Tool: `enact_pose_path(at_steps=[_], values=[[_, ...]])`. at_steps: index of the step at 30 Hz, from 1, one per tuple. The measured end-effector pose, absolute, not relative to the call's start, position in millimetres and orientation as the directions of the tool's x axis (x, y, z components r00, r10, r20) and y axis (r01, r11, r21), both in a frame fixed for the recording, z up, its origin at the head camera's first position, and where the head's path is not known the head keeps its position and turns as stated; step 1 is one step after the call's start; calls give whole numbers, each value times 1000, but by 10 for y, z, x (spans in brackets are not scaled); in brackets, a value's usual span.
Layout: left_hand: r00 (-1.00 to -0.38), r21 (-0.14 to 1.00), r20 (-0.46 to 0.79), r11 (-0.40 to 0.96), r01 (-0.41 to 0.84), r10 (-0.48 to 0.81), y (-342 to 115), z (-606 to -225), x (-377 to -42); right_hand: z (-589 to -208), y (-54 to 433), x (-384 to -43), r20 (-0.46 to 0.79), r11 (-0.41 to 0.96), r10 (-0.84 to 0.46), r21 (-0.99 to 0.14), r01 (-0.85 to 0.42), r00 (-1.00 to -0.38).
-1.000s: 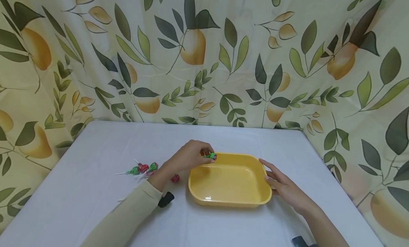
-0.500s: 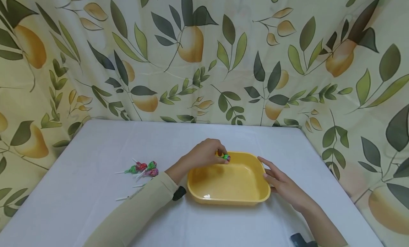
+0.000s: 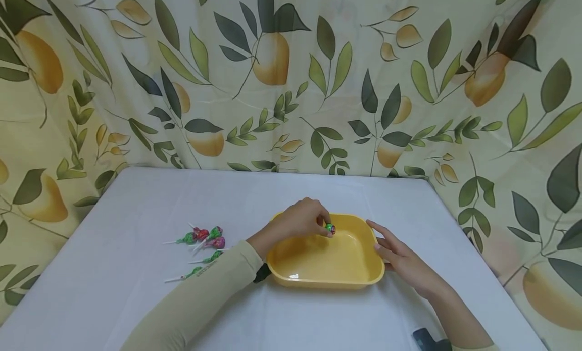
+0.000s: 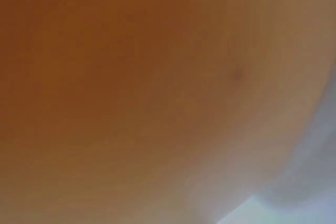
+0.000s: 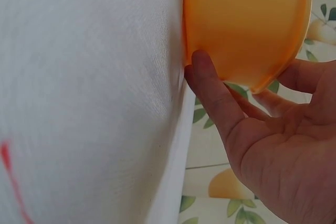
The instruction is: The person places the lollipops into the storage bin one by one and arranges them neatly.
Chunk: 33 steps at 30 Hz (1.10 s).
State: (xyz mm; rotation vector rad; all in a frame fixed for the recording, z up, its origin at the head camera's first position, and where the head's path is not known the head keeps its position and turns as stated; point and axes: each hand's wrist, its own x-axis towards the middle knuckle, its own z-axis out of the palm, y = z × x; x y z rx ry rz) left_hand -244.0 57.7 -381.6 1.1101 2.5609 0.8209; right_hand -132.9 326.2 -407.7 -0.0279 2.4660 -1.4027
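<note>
Shifted slightly right since the earlier frame, the left hand (image 3: 305,218) pinches a lollipop (image 3: 332,230) over the tray (image 3: 318,265) at lower centre. The right hand (image 3: 404,260), fingers spread apart, touches the tray's right end; more lollipops (image 3: 217,243) lie lower left.

Tray (image 3: 327,262) glossy, smooth plastic; tablecloth (image 3: 282,315) matt, woven; backdrop (image 3: 336,106) cloth.

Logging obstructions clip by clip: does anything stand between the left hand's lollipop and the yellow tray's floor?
Nothing visible does: in the head view, the left hand holds the lollipop over the yellow tray.
</note>
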Motion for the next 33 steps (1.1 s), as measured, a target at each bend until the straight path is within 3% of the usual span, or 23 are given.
enact_pose_path(at_steps=[8, 21, 33], values=[[-683, 580, -2, 557, 595, 731, 664, -3907, -2376, -4062, 3259, -1332, -254, 518, -175, -845, 130, -951], [-759, 545, 91, 606, 580, 645, 817, -4123, -2302, -4051, 3232, -1342, -260, 520, -175, -843, 135, -950], [-765, 519, 117, 617, 591, 634, 886, -4237, -2317, -4059, 3225, -1341, -263, 540, -167, -831, 135, -950]])
